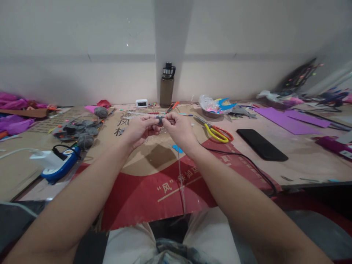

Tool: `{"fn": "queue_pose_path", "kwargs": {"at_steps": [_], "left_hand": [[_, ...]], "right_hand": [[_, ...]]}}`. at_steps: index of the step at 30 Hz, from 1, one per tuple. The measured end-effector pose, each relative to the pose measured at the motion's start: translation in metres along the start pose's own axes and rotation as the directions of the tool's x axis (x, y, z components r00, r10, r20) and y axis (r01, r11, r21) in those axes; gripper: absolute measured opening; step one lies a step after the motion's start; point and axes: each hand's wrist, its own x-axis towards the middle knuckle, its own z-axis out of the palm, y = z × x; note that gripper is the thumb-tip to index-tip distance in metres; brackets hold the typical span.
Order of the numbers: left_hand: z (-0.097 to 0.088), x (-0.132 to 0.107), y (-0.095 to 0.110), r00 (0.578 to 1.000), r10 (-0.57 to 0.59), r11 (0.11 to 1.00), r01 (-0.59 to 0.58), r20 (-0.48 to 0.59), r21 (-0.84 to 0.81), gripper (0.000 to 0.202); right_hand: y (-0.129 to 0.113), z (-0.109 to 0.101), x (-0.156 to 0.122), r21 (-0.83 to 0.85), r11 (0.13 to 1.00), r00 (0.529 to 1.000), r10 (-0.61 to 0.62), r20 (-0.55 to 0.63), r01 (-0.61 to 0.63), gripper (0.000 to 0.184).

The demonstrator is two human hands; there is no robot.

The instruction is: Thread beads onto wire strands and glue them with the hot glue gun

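My left hand [141,129] and my right hand [177,126] meet above the cardboard, fingertips pinched together. Between them is a small dark grey piece [160,120], soft-looking like the grey scraps to the left; its exact kind is too small to make out. Both hands are closed on it, thumbs toward each other. Below them lies a flattened red and brown cardboard sheet [132,198]. A small blue cutout [177,148] rests on it just under my right wrist. Scissors [217,132] with yellow and orange handles lie right of my right hand.
Grey scraps [78,128] and a grey yarn ball [85,140] lie left, near a blue power strip [59,167]. A bottle [167,86] and white clock [142,103] stand by the wall. A black phone [261,145], a cable and purple sheets [286,121] are right.
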Motion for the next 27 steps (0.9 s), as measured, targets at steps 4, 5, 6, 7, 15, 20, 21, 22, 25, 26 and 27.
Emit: {"fn": "queue_pose_path", "kwargs": {"at_steps": [4, 5, 6, 7, 15, 20, 21, 22, 25, 26, 27], "left_hand": [[-0.008, 0.0, 0.002, 0.995, -0.068, 0.998, 0.068, 0.072, -0.003, 0.014], [-0.008, 0.0, 0.004, 0.995, -0.072, 0.997, 0.072, 0.063, 0.006, 0.017], [-0.007, -0.001, 0.005, 0.997, -0.069, 0.997, 0.068, 0.046, 0.023, 0.019], [-0.006, -0.002, 0.006, 0.998, -0.057, 0.997, 0.056, 0.023, 0.048, 0.021], [0.005, -0.01, 0.012, 0.968, 0.246, 0.737, -0.158, -0.043, 0.658, 0.017], [-0.001, -0.006, 0.003, 0.92, 0.387, 0.464, -0.247, 0.057, 0.851, 0.013], [-0.002, -0.005, 0.002, 0.916, 0.395, 0.432, -0.249, 0.066, 0.867, 0.012], [-0.003, -0.004, 0.001, 0.915, 0.396, 0.411, -0.246, 0.071, 0.878, 0.011], [-0.002, -0.004, 0.002, 0.929, 0.368, 0.449, -0.206, 0.03, 0.87, 0.009], [-0.001, -0.004, 0.003, 0.938, 0.347, 0.501, -0.182, -0.004, 0.846, 0.009], [0.0, -0.004, 0.004, 0.947, 0.32, 0.563, -0.155, -0.042, 0.812, 0.01]], "right_hand": [[0.003, -0.003, 0.002, 0.041, 0.998, 0.999, 0.043, -0.003, -0.043, 0.013], [0.004, -0.004, 0.003, 0.038, 0.998, 0.999, 0.049, -0.011, -0.048, 0.013], [0.004, -0.005, 0.003, 0.03, 0.998, 0.999, 0.05, -0.017, -0.05, 0.013], [0.005, -0.006, 0.003, 0.019, 0.999, 0.999, 0.046, -0.018, -0.046, 0.014], [0.007, -0.004, 0.0, -0.18, 0.98, 0.996, -0.082, 0.022, 0.084, 0.012], [0.003, -0.003, -0.003, -0.325, 0.932, 0.987, -0.156, 0.036, 0.159, 0.007], [0.002, -0.003, -0.003, -0.334, 0.927, 0.985, -0.167, 0.048, 0.173, 0.007], [0.002, -0.003, -0.004, -0.335, 0.924, 0.983, -0.175, 0.062, 0.185, 0.008], [0.002, -0.004, -0.004, -0.296, 0.936, 0.981, -0.173, 0.086, 0.191, 0.007], [0.002, -0.004, -0.004, -0.267, 0.947, 0.983, -0.164, 0.084, 0.181, 0.008], [0.003, -0.004, -0.004, -0.232, 0.958, 0.985, -0.154, 0.081, 0.169, 0.01]]}}
